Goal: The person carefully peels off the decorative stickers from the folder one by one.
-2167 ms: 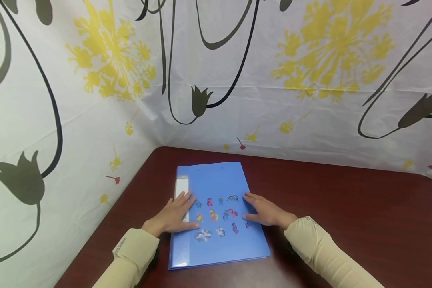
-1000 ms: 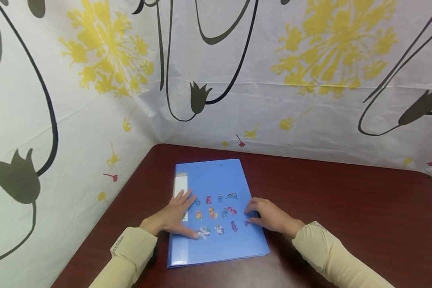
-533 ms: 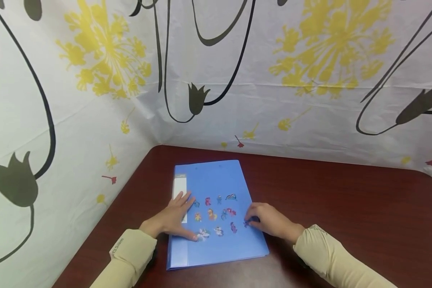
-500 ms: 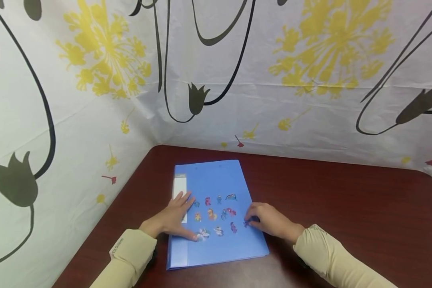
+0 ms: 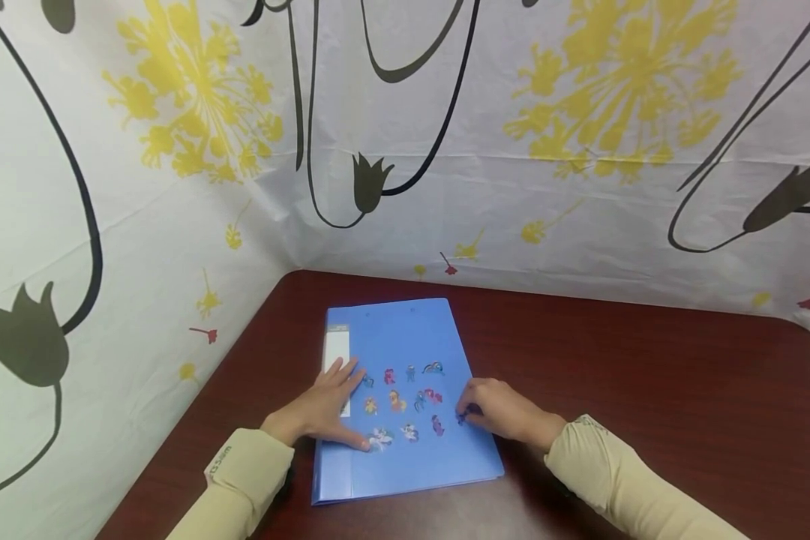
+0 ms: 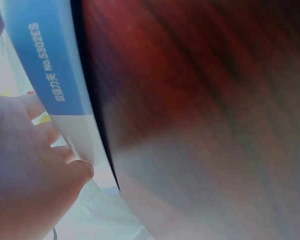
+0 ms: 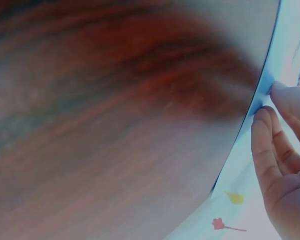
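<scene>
A blue file folder [image 5: 398, 330] lies closed on the table, its white label strip [image 5: 338, 343] along the left side. Rows of small colourful pony stickers [image 5: 397, 401] dot its cover. My left hand [image 5: 320, 409] rests spread on the cover's left part, thumb beside a white pony sticker [image 5: 380, 439]. At the right edge, the bent fingers and thumb of my right hand [image 5: 502, 409] close around a small purple pony sticker [image 5: 460, 418], partly hidden by them. In the right wrist view, thumb and fingertips [image 7: 262, 112] touch the cover near its edge.
The dark red wooden table [image 5: 614, 360] extends to the right of the folder. White cloth [image 5: 405, 247] with yellow and grey flower prints hangs behind and to the left, meeting the table's edge. Printed text marks the folder's spine [image 6: 49, 65].
My right hand has gone from lying flat on the folder's right edge to bent fingers at the purple pony sticker lower down. The left hand stays almost in place, its thumb slightly lower.
</scene>
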`<control>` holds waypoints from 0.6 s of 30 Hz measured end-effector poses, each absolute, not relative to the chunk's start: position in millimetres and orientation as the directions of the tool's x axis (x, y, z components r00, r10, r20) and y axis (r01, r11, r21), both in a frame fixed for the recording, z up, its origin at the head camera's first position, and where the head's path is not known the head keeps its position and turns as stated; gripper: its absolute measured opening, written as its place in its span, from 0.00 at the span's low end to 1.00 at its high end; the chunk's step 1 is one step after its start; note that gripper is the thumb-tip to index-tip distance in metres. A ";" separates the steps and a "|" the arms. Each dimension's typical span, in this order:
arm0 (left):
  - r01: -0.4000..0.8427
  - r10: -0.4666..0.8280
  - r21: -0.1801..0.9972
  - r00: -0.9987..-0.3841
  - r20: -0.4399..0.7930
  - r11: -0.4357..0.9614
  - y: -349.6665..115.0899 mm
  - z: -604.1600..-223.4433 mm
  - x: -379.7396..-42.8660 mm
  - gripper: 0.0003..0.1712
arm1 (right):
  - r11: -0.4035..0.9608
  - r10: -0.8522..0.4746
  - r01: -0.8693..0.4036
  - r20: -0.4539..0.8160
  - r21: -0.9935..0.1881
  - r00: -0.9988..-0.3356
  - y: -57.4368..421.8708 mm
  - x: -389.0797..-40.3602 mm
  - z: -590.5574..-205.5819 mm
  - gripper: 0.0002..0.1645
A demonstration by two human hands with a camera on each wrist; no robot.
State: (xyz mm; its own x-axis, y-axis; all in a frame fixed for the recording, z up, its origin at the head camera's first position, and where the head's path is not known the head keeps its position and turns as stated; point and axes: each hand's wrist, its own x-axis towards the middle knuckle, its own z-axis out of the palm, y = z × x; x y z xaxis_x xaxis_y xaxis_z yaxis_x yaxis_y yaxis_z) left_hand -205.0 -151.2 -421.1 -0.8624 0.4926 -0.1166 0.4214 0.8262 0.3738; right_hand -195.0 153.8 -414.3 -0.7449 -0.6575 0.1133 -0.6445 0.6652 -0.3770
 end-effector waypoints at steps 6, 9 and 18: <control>0.428 0.497 0.368 -0.860 -0.113 0.825 -150.6 -421.8 -205.0 0.66 | 0.685 -0.631 -0.622 0.117 -0.379 -0.767 150.5 -192.7 -413.6 0.03; 0.429 0.497 0.365 -0.860 -0.115 0.826 -150.4 -421.9 -205.0 0.66 | 0.704 -0.613 -0.616 0.135 -0.353 -0.779 147.8 -191.0 -414.7 0.02; 0.421 0.493 0.370 -0.862 -0.120 0.828 -149.8 -419.5 -204.2 0.66 | 0.739 -0.565 -0.593 0.187 -0.320 -0.804 143.8 -189.3 -415.9 0.02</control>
